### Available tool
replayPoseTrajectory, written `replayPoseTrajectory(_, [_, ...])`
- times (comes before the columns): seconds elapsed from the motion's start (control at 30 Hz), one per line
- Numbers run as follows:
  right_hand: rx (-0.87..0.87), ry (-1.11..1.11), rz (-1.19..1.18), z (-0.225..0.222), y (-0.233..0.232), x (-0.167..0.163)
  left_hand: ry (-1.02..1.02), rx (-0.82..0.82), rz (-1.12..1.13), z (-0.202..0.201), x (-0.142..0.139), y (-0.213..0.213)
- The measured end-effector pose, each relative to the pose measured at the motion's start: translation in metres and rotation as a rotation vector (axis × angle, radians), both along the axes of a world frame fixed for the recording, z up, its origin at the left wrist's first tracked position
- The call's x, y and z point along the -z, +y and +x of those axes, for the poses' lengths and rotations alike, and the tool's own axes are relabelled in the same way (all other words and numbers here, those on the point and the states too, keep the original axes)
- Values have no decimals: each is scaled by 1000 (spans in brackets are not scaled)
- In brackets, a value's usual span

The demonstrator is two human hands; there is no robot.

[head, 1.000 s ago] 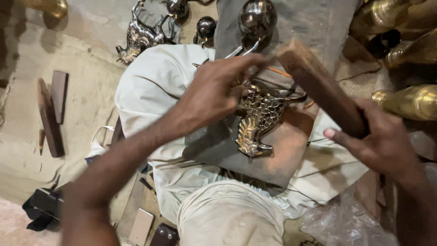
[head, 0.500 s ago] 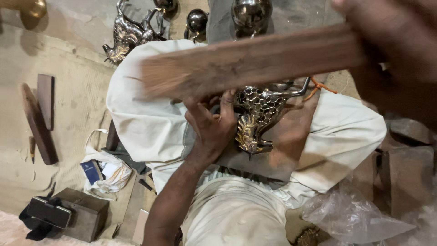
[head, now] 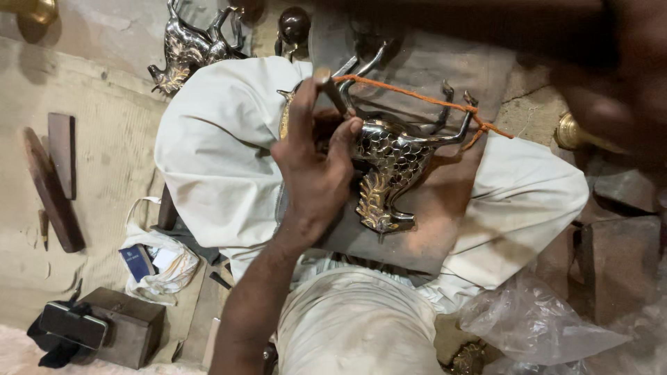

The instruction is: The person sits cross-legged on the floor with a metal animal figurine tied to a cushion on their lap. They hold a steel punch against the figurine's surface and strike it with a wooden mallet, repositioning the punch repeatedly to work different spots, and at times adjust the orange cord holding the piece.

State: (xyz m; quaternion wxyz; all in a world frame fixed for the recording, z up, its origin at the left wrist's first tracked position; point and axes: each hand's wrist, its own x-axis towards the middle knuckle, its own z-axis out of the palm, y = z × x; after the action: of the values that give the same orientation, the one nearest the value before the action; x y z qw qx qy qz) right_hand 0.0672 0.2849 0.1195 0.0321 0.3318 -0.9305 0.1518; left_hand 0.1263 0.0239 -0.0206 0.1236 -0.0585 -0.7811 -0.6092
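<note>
On our lap, just past centre toward two o'clock, lies the metal deer figure (head: pixel 392 163); our left hand (head: pixel 316 163) pinches a chisel (head: pixel 331 89) against it. We should keep it steady; the right hand (head: pixel 611 83) is blurred, grip untellable.

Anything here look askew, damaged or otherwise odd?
Mostly no. The metal animal figure lies on its side on a slab, with orange cord tied across its legs. The left hand holds a thin tool against it; the right hand is a blur.
</note>
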Motion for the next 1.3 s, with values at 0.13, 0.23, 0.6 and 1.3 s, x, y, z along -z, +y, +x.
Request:
replayPoseTrajectory(0.13, [43, -44, 5, -1, 10, 8, -97, 71, -12, -13, -7, -6])
replayPoseTrajectory(0.23, [82, -81, 6, 1, 17, 17, -119, 82, -103, -20, -10, -7])
replayPoseTrajectory(0.6, [249, -418, -280, 14, 50, 50, -63, 311, -216, -43, -17, -16])
replayPoseTrajectory(1.3, [663, -129, -129, 167, 20, 119, 272, 1017, -283, -103, -30, -25])
